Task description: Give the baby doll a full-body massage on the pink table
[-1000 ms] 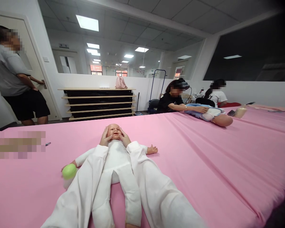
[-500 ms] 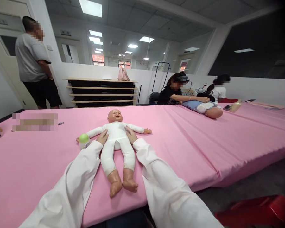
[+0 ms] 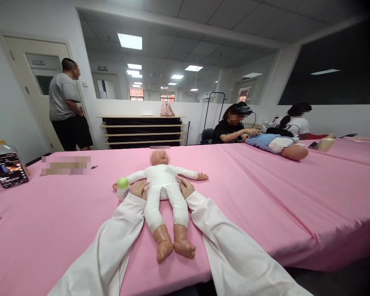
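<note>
A baby doll point(image 3: 162, 174) with a white cloth body lies on its back on the pink-covered table point(image 3: 249, 213), arms spread and feet towards me. My left hand point(image 3: 139, 189) rests against the doll's waist on the left, fingers stretched out along the cloth. On the other side, my right hand point(image 3: 186, 187) touches the waist in the same way, fingers extended and thumb not clearly visible. Both hands are open and flat. Beside my left hand stands a small whitish bottle point(image 3: 122, 193) with a green cap, near the doll's arm.
A phone point(image 3: 9, 170) leans against a bottle at the far left. Across the table, a co-worker point(image 3: 230, 127) handles another doll point(image 3: 271, 144) in blue clothing. A yellowish bottle point(image 3: 326, 143) lies beyond it. Another person point(image 3: 68, 107) stands near the door.
My view has turned left and upward. Both hands have slid down the doll's sides, from the lower chest to the waist. The co-worker's hands have shifted left along their doll.
</note>
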The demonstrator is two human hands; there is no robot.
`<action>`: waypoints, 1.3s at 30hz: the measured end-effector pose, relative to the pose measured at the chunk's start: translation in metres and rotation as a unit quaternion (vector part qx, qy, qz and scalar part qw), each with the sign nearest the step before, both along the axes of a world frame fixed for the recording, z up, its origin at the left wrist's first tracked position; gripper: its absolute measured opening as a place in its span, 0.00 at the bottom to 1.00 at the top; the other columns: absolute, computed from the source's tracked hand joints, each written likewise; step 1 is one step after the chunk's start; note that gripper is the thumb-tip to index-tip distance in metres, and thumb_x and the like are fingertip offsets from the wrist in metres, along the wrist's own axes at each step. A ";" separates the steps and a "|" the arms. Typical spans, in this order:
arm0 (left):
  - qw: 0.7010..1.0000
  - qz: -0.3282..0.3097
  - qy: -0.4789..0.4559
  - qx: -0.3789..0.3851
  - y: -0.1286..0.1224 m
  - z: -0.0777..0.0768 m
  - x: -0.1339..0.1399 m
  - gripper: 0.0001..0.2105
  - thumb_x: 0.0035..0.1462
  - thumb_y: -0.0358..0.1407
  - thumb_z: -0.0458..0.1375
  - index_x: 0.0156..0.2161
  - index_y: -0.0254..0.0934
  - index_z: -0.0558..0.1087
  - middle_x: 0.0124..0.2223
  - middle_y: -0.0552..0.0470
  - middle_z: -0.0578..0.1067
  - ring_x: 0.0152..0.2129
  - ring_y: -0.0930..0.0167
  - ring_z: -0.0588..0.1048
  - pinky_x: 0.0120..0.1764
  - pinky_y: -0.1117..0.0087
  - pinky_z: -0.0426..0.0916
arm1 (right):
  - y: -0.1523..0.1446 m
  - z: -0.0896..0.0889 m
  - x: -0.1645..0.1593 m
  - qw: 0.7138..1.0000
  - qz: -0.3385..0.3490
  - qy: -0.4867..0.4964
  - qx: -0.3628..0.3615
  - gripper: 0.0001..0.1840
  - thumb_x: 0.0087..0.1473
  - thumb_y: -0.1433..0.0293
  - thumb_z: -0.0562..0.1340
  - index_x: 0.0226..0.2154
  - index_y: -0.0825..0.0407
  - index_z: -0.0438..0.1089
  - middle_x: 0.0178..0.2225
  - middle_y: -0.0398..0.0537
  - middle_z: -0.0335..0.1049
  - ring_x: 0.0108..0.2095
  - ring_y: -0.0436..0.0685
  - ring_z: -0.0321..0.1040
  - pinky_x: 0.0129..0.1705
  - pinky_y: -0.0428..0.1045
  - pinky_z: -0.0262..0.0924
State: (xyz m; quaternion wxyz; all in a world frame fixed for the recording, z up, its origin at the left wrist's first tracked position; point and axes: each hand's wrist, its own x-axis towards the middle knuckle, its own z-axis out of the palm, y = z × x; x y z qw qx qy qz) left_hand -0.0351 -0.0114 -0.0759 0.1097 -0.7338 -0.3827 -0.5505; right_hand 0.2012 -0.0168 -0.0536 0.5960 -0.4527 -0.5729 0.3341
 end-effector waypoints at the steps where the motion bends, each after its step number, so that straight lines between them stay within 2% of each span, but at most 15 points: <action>1: 0.999 0.028 0.004 0.034 -0.006 0.007 -0.001 0.14 0.49 0.27 0.45 0.36 0.34 0.72 0.36 0.47 0.74 0.38 0.66 0.71 0.43 0.63 0.65 | -0.002 0.005 -0.002 1.000 0.001 0.010 0.006 0.15 0.41 0.73 0.58 0.36 0.53 0.71 0.43 0.49 0.69 0.49 0.57 0.61 0.55 0.52 0.51; 3: 0.990 0.114 -0.021 0.081 -0.017 0.020 -0.003 0.17 0.45 0.26 0.47 0.41 0.34 0.70 0.40 0.46 0.72 0.42 0.64 0.69 0.47 0.60 0.61 | -0.008 0.019 -0.007 0.999 0.004 0.027 0.019 0.13 0.41 0.74 0.57 0.33 0.54 0.71 0.40 0.50 0.70 0.47 0.57 0.63 0.52 0.51 0.53; 5: 0.974 0.197 -0.064 0.087 -0.025 0.029 -0.005 0.22 0.42 0.27 0.49 0.47 0.32 0.66 0.46 0.42 0.68 0.48 0.61 0.64 0.51 0.56 0.56 | -0.014 0.037 -0.017 0.999 0.027 0.040 0.021 0.10 0.41 0.74 0.57 0.29 0.55 0.72 0.37 0.51 0.71 0.45 0.58 0.64 0.51 0.52 0.54; 7: 0.959 0.254 -0.107 0.062 -0.027 0.031 -0.007 0.27 0.40 0.29 0.51 0.51 0.30 0.61 0.52 0.38 0.62 0.52 0.57 0.58 0.52 0.54 0.51 | -0.020 0.057 -0.030 0.991 0.113 0.075 -0.014 0.08 0.43 0.72 0.58 0.28 0.56 0.71 0.36 0.52 0.71 0.43 0.58 0.66 0.50 0.54 0.54; 9: 0.950 0.279 -0.140 0.020 -0.023 0.028 -0.009 0.32 0.38 0.30 0.52 0.54 0.29 0.57 0.54 0.36 0.58 0.53 0.55 0.55 0.52 0.53 0.51 | -0.025 0.076 -0.046 0.952 0.240 0.166 -0.092 0.11 0.44 0.72 0.58 0.34 0.56 0.69 0.40 0.52 0.70 0.44 0.57 0.66 0.51 0.55 0.54; 11: 0.946 0.280 -0.163 -0.019 -0.017 0.021 -0.010 0.33 0.39 0.30 0.52 0.55 0.29 0.55 0.54 0.36 0.58 0.52 0.55 0.57 0.51 0.53 0.52 | -0.027 0.088 -0.063 0.888 0.342 0.252 -0.176 0.15 0.46 0.72 0.56 0.40 0.58 0.65 0.44 0.55 0.68 0.45 0.56 0.66 0.52 0.54 0.53; 14: 0.951 0.252 -0.174 -0.027 -0.006 0.010 -0.010 0.32 0.42 0.30 0.51 0.56 0.28 0.54 0.53 0.36 0.60 0.51 0.57 0.59 0.52 0.56 0.54 | -0.026 0.084 -0.085 0.797 0.420 0.338 -0.272 0.18 0.49 0.72 0.53 0.44 0.61 0.60 0.47 0.59 0.64 0.47 0.56 0.64 0.52 0.53 0.54; 16: 0.952 0.241 -0.188 -0.009 0.000 0.004 -0.010 0.31 0.43 0.31 0.51 0.56 0.27 0.53 0.53 0.35 0.60 0.51 0.58 0.59 0.52 0.57 0.54 | -0.024 0.071 -0.096 0.763 0.419 0.376 -0.318 0.20 0.51 0.71 0.51 0.47 0.63 0.57 0.49 0.61 0.61 0.48 0.55 0.63 0.51 0.52 0.55; 18: 0.954 0.231 -0.190 0.002 0.004 0.000 -0.009 0.30 0.44 0.33 0.51 0.55 0.27 0.55 0.51 0.36 0.62 0.49 0.58 0.61 0.50 0.57 0.56 | -0.023 0.057 -0.103 0.743 0.403 0.402 -0.352 0.22 0.53 0.70 0.49 0.50 0.64 0.53 0.49 0.62 0.60 0.49 0.55 0.62 0.51 0.52 0.55; 21: 0.966 0.211 -0.152 -0.004 0.007 -0.004 -0.009 0.24 0.48 0.35 0.50 0.52 0.29 0.59 0.48 0.39 0.67 0.46 0.60 0.65 0.47 0.60 0.60 | -0.023 0.043 -0.104 0.733 0.384 0.430 -0.360 0.25 0.54 0.69 0.48 0.53 0.63 0.49 0.50 0.60 0.59 0.50 0.55 0.61 0.50 0.52 0.56; 24: 0.977 0.197 -0.085 -0.013 0.004 -0.002 -0.009 0.24 0.50 0.38 0.51 0.53 0.30 0.60 0.48 0.40 0.69 0.41 0.62 0.69 0.42 0.63 0.63 | -0.021 0.041 -0.100 0.731 0.371 0.450 -0.355 0.27 0.55 0.66 0.47 0.54 0.65 0.47 0.49 0.60 0.60 0.50 0.54 0.60 0.49 0.50 0.57; 26: 0.981 0.190 -0.045 0.010 -0.001 0.002 -0.007 0.23 0.50 0.37 0.52 0.52 0.32 0.63 0.47 0.41 0.71 0.38 0.64 0.71 0.41 0.64 0.63 | -0.021 0.042 -0.098 0.729 0.361 0.461 -0.355 0.28 0.55 0.65 0.47 0.54 0.65 0.48 0.48 0.59 0.62 0.49 0.53 0.61 0.49 0.49 0.57; 29: 0.982 0.172 0.006 0.075 -0.007 0.008 -0.005 0.14 0.51 0.33 0.51 0.44 0.41 0.71 0.47 0.47 0.72 0.39 0.65 0.71 0.44 0.63 0.60 | -0.022 0.044 -0.097 0.729 0.362 0.469 -0.343 0.27 0.56 0.62 0.46 0.53 0.63 0.51 0.46 0.56 0.63 0.46 0.51 0.63 0.48 0.48 0.57; 32: 0.978 0.167 0.056 0.114 -0.007 0.009 -0.002 0.14 0.52 0.32 0.50 0.40 0.48 0.74 0.47 0.52 0.72 0.38 0.67 0.71 0.46 0.62 0.58 | -0.023 0.044 -0.096 0.731 0.378 0.465 -0.326 0.25 0.57 0.61 0.44 0.50 0.60 0.56 0.46 0.54 0.64 0.44 0.51 0.63 0.48 0.48 0.56; 39: 0.981 0.170 0.041 0.080 -0.007 0.007 0.003 0.13 0.51 0.32 0.51 0.39 0.46 0.75 0.46 0.50 0.73 0.38 0.66 0.71 0.43 0.63 0.60 | -0.022 0.039 -0.095 0.731 0.404 0.455 -0.310 0.24 0.56 0.58 0.43 0.45 0.58 0.61 0.44 0.53 0.64 0.45 0.50 0.63 0.50 0.47 0.54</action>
